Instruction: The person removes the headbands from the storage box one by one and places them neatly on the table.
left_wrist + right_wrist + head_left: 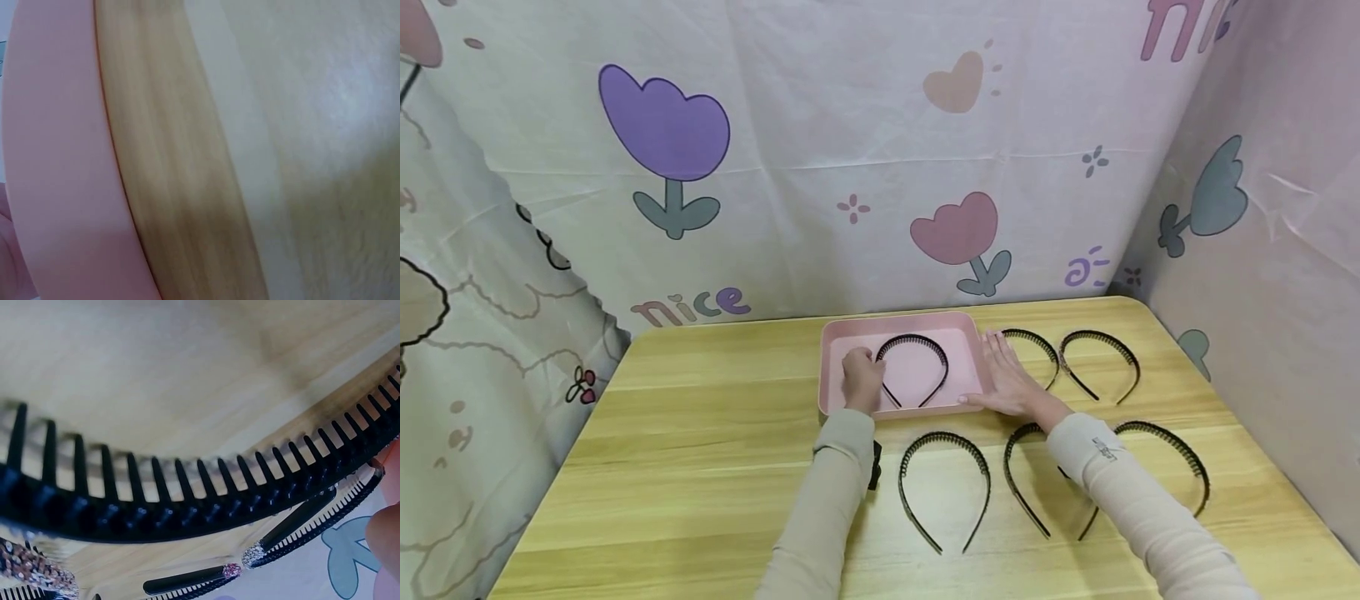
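A pink tray (901, 322) stands at the back of the table. Inside it lies a black toothed headband (914, 337), curve toward the back. My left hand (862, 379) is in the tray's left part, fingers curled at the headband's left arm, which it partly covers. My right hand (1009, 385) lies with straight fingers along the tray's right side, thumb at the front corner. In the left wrist view the tray's pink wall (62, 150) fills the left side. In the right wrist view a black headband (169, 519) crosses close to the lens, fingertip (384, 537) at right.
Several more black headbands lie on the wooden table (700, 450): two right of the tray (1037, 337), (1101, 335), and others in front, including one headband (944, 437) near the middle and one headband (1172, 433) under the right sleeve. A small black thing (876, 465) shows beside the left sleeve.
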`<state>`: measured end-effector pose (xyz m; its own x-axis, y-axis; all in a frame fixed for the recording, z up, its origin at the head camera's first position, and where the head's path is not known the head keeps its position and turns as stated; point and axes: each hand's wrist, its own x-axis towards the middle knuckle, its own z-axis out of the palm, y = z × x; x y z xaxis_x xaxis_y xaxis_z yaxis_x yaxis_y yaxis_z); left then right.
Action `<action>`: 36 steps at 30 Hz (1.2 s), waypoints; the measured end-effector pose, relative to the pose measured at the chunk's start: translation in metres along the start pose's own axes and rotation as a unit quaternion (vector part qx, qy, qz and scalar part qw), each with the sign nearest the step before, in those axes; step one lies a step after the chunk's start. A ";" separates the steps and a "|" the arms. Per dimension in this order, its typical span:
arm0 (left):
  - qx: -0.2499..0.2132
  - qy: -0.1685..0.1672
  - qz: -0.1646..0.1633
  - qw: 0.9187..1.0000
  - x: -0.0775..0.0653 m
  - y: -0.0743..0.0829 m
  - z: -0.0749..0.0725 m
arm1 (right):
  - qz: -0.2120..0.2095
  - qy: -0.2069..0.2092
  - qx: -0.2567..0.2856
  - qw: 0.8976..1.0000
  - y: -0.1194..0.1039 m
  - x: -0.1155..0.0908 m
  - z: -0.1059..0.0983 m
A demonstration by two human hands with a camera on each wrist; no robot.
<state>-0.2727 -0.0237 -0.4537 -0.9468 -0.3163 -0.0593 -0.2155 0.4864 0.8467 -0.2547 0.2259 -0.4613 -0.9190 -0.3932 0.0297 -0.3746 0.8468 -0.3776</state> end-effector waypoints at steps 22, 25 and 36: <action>0.071 0.027 0.005 0.997 -0.002 0.004 0.007 | 0.012 -0.022 -0.012 1.000 -0.005 0.000 -0.005; 0.074 0.039 0.000 0.996 0.001 0.003 0.006 | 0.009 -0.022 -0.019 1.000 -0.004 0.001 -0.006; 0.070 0.056 -0.010 0.996 0.004 0.011 -0.010 | 0.010 -0.019 -0.017 1.000 -0.004 0.000 -0.005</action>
<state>-0.2767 -0.0280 -0.4390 -0.9110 -0.4124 -0.0083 -0.2723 0.5861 0.7631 -0.2540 0.2240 -0.4552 -0.9212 -0.3890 -0.0127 -0.3610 0.8661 -0.3457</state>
